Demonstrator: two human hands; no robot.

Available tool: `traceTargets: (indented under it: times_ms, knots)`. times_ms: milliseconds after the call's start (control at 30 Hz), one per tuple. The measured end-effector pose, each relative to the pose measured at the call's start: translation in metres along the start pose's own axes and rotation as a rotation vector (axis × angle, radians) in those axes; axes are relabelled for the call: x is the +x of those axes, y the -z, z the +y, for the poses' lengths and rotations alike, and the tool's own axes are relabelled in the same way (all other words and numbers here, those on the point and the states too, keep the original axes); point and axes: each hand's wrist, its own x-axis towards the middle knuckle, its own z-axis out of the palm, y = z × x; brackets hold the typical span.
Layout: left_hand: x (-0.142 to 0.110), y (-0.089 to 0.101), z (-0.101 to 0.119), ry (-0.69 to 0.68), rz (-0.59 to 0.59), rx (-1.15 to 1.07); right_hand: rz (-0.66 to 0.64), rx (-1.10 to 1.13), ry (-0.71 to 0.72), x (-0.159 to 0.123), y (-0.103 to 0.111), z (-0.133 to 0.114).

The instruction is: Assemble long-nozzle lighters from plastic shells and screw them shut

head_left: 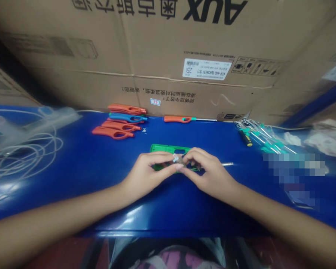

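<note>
Above the table's middle, my left hand [145, 172] and my right hand [210, 170] meet, their thumbs and fingertips pinching one small part. This small translucent brownish part [180, 160] has a whitish piece on its left end; the fingers hide much of it. Behind and under the fingers lies a green plastic lighter casing [164, 148], partly covered by my hands. A thin metal rod [227, 164] sticks out to the right from behind my right hand.
Orange and blue lighter casings [116, 133] lie stacked at back left. An orange lighter [177, 119] with a metal tube rests by the cardboard box [156, 56]. Metal rods with teal parts [264, 138], a screwdriver [245, 138] lie right; white tubing [44, 145] coils left.
</note>
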Motion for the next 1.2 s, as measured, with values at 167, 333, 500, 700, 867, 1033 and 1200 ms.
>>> traceTargets:
  times_ms: [167, 333, 500, 700, 867, 1033, 1200]
  knots:
    - [-0.001, 0.001, -0.003, 0.105, -0.009, -0.048, -0.111, -0.100, 0.158, -0.001, 0.004, 0.013]
    - [0.002, 0.009, -0.015, 0.227, -0.075, -0.060, -0.356, -0.258, 0.145, -0.004, 0.014, 0.024]
    - [0.001, 0.012, -0.017, 0.091, -0.141, 0.153, -0.309, -0.126, 0.054, -0.008, 0.013, 0.029]
    - [-0.002, 0.012, -0.018, 0.030, -0.218, 0.206, -0.233, 0.070, -0.003, -0.008, 0.010, 0.034]
    - [-0.004, 0.010, -0.023, -0.034, -0.238, 0.208, -0.231, 0.175, -0.097, -0.004, 0.008, 0.033]
    - [-0.003, 0.009, -0.030, -0.079, -0.225, 0.210, -0.212, 0.197, -0.119, -0.003, 0.007, 0.029]
    - [-0.002, 0.010, -0.032, -0.089, -0.231, 0.215, -0.186, 0.210, -0.084, -0.004, 0.006, 0.029]
